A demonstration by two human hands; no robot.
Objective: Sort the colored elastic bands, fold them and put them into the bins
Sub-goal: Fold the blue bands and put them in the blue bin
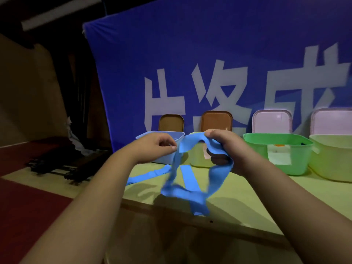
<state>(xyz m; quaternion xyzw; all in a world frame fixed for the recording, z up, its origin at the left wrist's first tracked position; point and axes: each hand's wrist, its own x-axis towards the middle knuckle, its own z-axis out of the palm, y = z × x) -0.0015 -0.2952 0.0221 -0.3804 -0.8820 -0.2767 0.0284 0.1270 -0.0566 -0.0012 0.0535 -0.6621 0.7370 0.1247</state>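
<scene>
Two hands, one blue band (182,193) held above the tabletop (247,202). Right hand (224,147): grip closed around the bunched upper part. Left hand (158,145): grip pinched at the band's free end. The band's loop hangs blurred.

Two loose bands (148,175), blue, lie flat on the tabletop behind it.

Four bins in a row: light blue (162,135), yellow-green (198,159), green (276,141), and pale yellow (331,159), which is cut off at the right.

Paper label (278,155) on the green bin, unreadable.

Four lids (271,121) stand upright behind the bins: two brown, two pale.

One blue banner (190,54) with large white characters, partly hidden.
</scene>
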